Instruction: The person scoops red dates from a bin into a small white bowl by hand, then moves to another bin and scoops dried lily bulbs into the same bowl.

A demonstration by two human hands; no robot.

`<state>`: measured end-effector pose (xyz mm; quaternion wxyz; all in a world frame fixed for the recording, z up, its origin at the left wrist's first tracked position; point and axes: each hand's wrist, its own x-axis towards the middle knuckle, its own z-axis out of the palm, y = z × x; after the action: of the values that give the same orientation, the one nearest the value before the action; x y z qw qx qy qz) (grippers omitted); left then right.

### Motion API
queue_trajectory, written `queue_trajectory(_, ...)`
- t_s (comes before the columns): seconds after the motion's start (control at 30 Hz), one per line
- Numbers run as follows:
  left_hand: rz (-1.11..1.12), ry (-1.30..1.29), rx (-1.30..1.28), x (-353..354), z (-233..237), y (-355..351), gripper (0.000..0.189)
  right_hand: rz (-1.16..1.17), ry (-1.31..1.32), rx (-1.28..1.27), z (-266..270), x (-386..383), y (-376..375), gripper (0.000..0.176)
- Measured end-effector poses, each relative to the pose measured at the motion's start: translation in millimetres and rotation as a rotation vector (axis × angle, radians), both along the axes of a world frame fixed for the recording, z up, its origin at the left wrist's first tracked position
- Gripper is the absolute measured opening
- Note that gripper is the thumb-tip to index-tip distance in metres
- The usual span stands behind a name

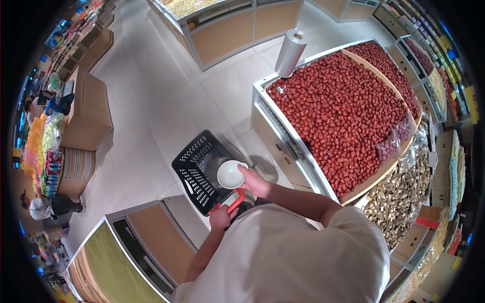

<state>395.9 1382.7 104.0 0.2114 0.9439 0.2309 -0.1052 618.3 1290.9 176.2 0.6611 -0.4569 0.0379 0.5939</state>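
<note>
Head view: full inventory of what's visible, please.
basket: one, black with red handle, at floor aisle centre
bowl: one, white, over the basket
red fruit: heap, red, bin on the right
bag roll: one, grey, upright at that bin's corner
dried goods: heap, brown, next bin lower right
other person: one, white top, far left
left hand: grips basket handle
right hand: holds bowl

On the pale floor [151, 101], a white-rimmed bin [259, 103] heaped with dates [338, 116], with a filled bag [391, 144] lying on the heap and a roll [290, 53] upright at its far corner.
</note>
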Motion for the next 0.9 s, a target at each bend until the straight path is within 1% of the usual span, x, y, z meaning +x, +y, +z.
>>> queue_trajectory(0.1,-0.03,0.043,0.003,-10,-2,-6,0.053,-0.061,0.003,-0.001,-7,-5,-10,0.046)
queue_trajectory(0.2,-0.036,0.014,-0.003,-19,-5,-11,0.053,-0.066,0.021,-0.049,-11,-13,-21,0.047)
queue_trajectory(0.27,-0.037,0.051,-0.035,-24,-1,-13,0.053,-0.098,0.039,-0.1,-12,-22,-26,0.048)
queue_trajectory(0.4,-0.119,0.014,0.001,-38,-20,-14,0.054,-0.12,0.059,-0.133,-5,-40,-34,0.052)
queue_trajectory(0.5,-0.11,0.051,-0.084,-46,-34,-11,0.053,-0.185,0.088,-0.2,-5,-49,-43,0.051)
queue_trajectory(0.57,-0.114,0.063,-0.094,-42,-39,-5,0.053,-0.23,0.079,-0.087,-9,-47,-52,0.049)
queue_trajectory(0.6,-0.12,0.046,-0.09,-41,-49,-1,0.053,-0.233,0.071,-0.097,-10,-41,-60,0.049)
queue_trajectory(0.67,-0.1,0.031,-0.071,-35,-65,10,0.052,-0.098,-0.027,-0.14,-10,-23,-78,0.049)
queue_trajectory(0.7,-0.077,0.046,-0.073,-29,-70,15,0.052,-0.274,0.022,-0.128,6,-22,-75,0.048)
queue_trajectory(0.73,-0.055,0.062,-0.074,-23,-74,20,0.052,-0.276,0.012,-0.133,9,-15,-78,0.048)
queue_trajectory(0.77,-0.057,0.054,-0.079,-17,-78,27,0.052,-0.31,-0.05,-0.247,13,-4,-82,0.049)
queue_trajectory(0.8,-0.038,0.155,-0.109,-8,-79,33,0.053,-0.343,-0.11,-0.361,15,7,-84,0.05)
queue_trajectory(0.83,-0.018,0.257,-0.137,0,-80,37,0.054,-0.387,-0.133,-0.343,15,16,-83,0.051)
queue_trajectory(0.87,-0.02,0.254,-0.141,8,-80,39,0.054,-0.389,-0.136,-0.346,16,27,-83,0.051)
queue_trajectory(0.9,-0.014,0.355,-0.145,15,-85,41,0.05,-0.438,-0.131,-0.272,19,38,-82,0.052)
